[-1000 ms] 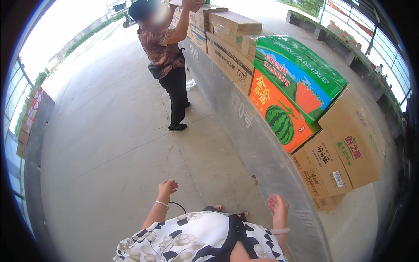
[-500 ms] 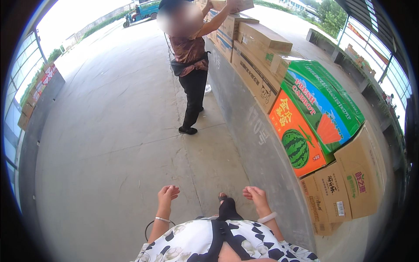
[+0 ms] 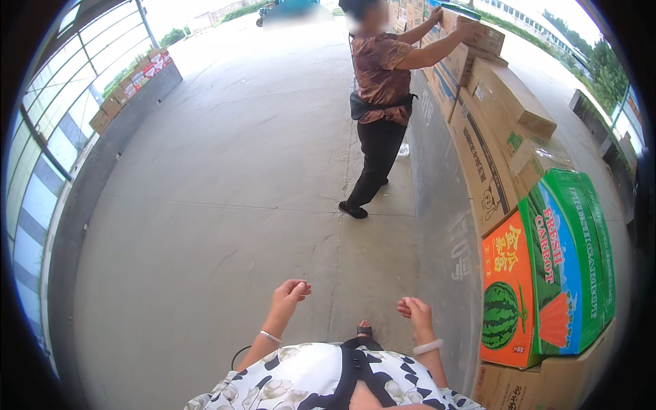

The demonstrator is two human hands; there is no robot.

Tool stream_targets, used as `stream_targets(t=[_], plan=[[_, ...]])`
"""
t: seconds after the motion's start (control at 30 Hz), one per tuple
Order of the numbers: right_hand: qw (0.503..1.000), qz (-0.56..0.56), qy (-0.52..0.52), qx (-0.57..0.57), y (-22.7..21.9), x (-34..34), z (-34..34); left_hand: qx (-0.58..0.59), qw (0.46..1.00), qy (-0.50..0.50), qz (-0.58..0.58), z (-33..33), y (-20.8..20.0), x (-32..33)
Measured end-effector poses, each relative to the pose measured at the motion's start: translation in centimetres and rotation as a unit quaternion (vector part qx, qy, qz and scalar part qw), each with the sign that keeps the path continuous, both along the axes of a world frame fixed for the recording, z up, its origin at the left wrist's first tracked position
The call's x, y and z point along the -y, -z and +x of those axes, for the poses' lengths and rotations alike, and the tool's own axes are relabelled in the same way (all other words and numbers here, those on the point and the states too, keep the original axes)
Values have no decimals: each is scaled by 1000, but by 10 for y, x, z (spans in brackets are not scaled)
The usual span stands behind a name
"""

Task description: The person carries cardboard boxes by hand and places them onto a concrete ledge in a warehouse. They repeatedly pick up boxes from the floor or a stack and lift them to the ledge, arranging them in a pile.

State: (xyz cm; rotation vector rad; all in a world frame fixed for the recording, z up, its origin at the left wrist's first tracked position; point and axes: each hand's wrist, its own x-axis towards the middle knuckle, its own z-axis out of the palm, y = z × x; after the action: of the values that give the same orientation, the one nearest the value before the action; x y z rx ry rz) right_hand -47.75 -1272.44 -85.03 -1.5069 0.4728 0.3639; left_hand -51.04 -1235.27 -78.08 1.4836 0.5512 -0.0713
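At the lower edge, the wearer's patterned black-and-white top (image 3: 294, 376) comes first, with a pale band on each wrist. The left hand (image 3: 290, 294) hangs over the concrete floor (image 3: 205, 266), its grip slack and empty, the fingers loosely curled. The right hand (image 3: 415, 311), nearer the low concrete wall (image 3: 444, 294), has its grip released too, fingers slightly bent, touching nothing. Between and below the hands, a sandalled foot (image 3: 365, 329) shows. To the right, along the wall, a brown carton (image 3: 502, 388) lies closest, cut off by the frame; just past it, an orange carton (image 3: 504, 273) with a watermelon picture sits against a green carton (image 3: 582, 253) with a carrot picture. More brown cartons (image 3: 482, 160) follow in a row. Farther along stands a co-worker (image 3: 379, 102) in dark trousers, both hands on a small carton (image 3: 484, 37) atop the stack. Far left, more boxes (image 3: 130, 89) line another low wall.
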Motion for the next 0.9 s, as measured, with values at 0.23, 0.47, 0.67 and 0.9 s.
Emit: stream_targets(t=[0.23, 0.47, 0.67, 0.9], plan=[[993, -34, -108, -31, 55, -248, 288, 11, 994, -105, -15, 196, 21, -255], [968, -17, -248, -18, 18, -979, 254, 1, 958, -264, -113, 57, 24, -921], [934, -17, -356, 19, -47, -1728, 48, 13, 915, -324, -239, -170, 22, -1599], [904, 47, -426, 13, -103, -2523, -218, 81, 914, -352, -187, -410, -28, -2375]])
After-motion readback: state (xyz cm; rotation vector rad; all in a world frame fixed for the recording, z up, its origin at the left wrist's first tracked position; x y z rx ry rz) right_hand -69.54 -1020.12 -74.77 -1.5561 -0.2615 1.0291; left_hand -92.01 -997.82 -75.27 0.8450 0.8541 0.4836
